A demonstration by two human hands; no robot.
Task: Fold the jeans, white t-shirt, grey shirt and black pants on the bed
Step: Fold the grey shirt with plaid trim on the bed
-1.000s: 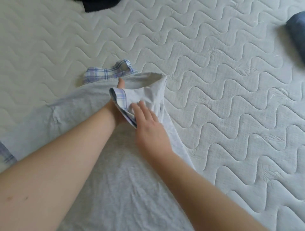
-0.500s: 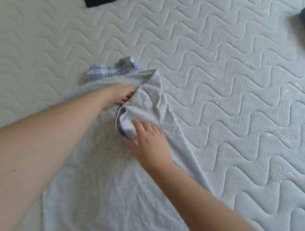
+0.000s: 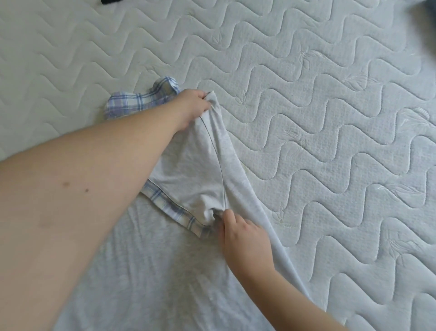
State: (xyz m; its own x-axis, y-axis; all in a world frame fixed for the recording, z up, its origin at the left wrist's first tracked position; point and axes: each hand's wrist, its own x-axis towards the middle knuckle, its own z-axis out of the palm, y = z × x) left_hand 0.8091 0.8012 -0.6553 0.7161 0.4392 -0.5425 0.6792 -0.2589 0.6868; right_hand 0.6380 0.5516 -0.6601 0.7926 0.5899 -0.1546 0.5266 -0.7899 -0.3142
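The grey shirt [image 3: 165,264] lies flat on the white quilted mattress [image 3: 330,118], its plaid collar [image 3: 139,101] at the far end. The right sleeve, with a plaid cuff [image 3: 172,210], is folded inward across the chest. My left hand [image 3: 191,106] grips the shirt's shoulder corner near the collar. My right hand [image 3: 243,238] pinches the fabric at the underarm end of the sleeve. My left forearm hides the shirt's left half.
A black garment's edge [image 3: 109,2] shows at the top border. A dark blue blurred garment [image 3: 429,7] sits at the top right corner. Bare mattress stretches to the right of the shirt.
My left hand has moved up to the shoulder corner and closed on it. My right hand has slid down to the underarm, and the sleeve now lies spread flat over the chest.
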